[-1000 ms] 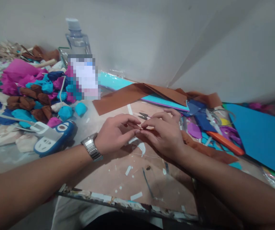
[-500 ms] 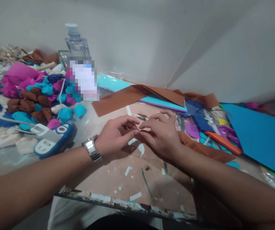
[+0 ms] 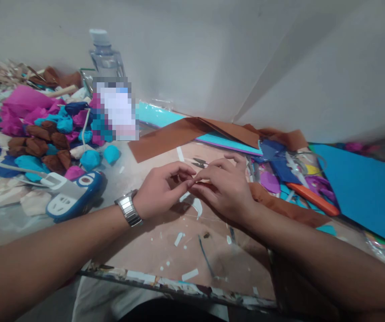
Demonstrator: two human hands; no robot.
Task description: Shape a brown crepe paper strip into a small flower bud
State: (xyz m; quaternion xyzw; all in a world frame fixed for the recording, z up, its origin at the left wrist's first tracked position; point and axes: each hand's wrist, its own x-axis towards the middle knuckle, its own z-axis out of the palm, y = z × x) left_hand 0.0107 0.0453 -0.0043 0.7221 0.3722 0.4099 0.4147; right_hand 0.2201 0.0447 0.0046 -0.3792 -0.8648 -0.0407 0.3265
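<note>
Above the worn board (image 3: 165,243), my left hand (image 3: 165,188) and my right hand (image 3: 228,190) meet fingertip to fingertip. Thumb and fingers of each are pinched together. Whatever lies between them is tiny and mostly hidden; a sliver of brown shows by the right thumb. A metal watch (image 3: 129,209) circles my left wrist. Just behind the fingertips lies a tool with two dark pointed tips (image 3: 198,163), its rest covered by my right hand. A strip of brown paper (image 3: 289,210) runs out beneath my right forearm.
Crumpled pink, blue and brown paper pieces (image 3: 41,138) are heaped at left, beside a blue-and-white power strip (image 3: 74,194). A clear bottle (image 3: 107,60) stands behind. Brown paper (image 3: 165,136) lies folded at the back. An orange-handled cutter (image 3: 313,199) and blue sheet (image 3: 363,188) are at right.
The fingertips have shifted very slightly against each other, still pinched at the same spot. The view has tilted a little; nothing else has visibly moved.
</note>
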